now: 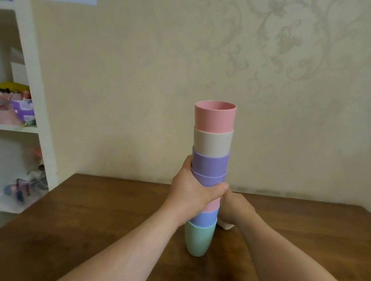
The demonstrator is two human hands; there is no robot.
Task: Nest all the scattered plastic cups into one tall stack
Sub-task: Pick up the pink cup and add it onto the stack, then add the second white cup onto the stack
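Observation:
A tall stack of nested plastic cups [209,161] stands upright on the wooden table [102,223]. From the top it runs pink, beige, two purple, pink, blue, with a green cup [198,240] at the base. My left hand [194,191] wraps around the middle of the stack, thumb across the front. Behind and to the right of the stack, my right hand [237,208] is closed on a white cup [226,225]; only the cup's bottom edge shows below the hand, resting on the table.
A white shelf unit [31,92] with toys and boxes stands left of the table. A patterned wall [277,81] rises right behind the table's far edge. Bare wood lies on both sides of the stack.

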